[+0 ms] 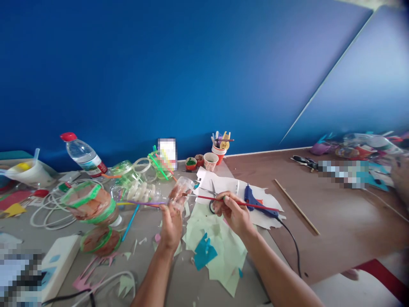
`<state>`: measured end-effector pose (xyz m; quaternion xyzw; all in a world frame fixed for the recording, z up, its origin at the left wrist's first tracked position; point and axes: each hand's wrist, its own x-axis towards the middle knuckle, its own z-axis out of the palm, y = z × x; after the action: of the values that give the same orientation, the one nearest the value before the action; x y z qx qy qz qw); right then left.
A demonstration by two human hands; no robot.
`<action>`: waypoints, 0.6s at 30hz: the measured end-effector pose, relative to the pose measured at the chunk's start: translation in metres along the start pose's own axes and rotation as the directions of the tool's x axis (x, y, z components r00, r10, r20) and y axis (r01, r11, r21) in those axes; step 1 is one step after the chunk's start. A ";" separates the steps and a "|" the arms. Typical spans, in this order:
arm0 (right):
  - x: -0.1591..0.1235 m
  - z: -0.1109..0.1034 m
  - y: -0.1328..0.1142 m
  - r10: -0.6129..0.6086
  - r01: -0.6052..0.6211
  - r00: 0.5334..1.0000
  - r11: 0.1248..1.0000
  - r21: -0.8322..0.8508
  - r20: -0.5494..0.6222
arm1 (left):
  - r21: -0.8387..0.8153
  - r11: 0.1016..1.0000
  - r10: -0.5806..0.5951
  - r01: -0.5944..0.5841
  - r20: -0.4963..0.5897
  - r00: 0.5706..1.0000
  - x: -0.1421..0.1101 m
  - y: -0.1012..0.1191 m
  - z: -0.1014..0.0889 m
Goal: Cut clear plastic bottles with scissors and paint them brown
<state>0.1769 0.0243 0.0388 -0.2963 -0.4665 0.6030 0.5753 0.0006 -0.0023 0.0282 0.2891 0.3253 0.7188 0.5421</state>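
My left hand (171, 219) is closed round a small clear plastic cup (182, 190), held tilted above the grey table (145, 266). My right hand (232, 210) pinches a thin red-handled paintbrush (252, 205), whose tip reaches the cup's mouth. A purple straw (143, 203) sticks out to the left by the left hand. Pale green paper sheets (220, 247) and a teal scrap (204, 252) lie under both hands.
A blue glue gun (255, 201) and scissors (212, 197) rest on white paper. A water bottle (83, 156), cut plastic bottle pieces (92, 204), paint cups (211, 161), a wooden stick (296, 207) and cables lie around. Craft clutter sits far right.
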 end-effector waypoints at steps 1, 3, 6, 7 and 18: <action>0.000 0.001 0.000 0.004 -0.004 1.000 1.000 -0.002 0.005 | 0.008 1.000 0.004 -0.004 0.014 1.000 -0.001 0.001 0.001; -0.001 0.002 0.000 0.012 -0.012 1.000 1.000 -0.004 0.022 | 0.026 1.000 0.002 -0.003 0.029 1.000 -0.002 0.003 0.004; -0.002 0.003 0.002 0.019 -0.019 0.998 1.000 0.006 0.052 | 0.044 0.999 -0.006 0.005 0.023 1.000 -0.004 0.004 0.005; -0.002 0.004 0.002 0.020 -0.021 0.998 1.000 0.012 0.061 | 0.040 0.999 -0.010 0.009 0.021 1.000 -0.004 0.004 0.006; -0.001 0.000 0.007 0.059 -0.062 0.995 0.998 0.033 0.084 | -0.084 0.994 -0.072 0.073 0.017 0.997 0.000 0.010 0.009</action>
<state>0.1740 0.0240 0.0327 -0.2747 -0.4701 0.6402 0.5420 0.0019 -0.0029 0.0416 0.2589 0.3010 0.7098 0.5819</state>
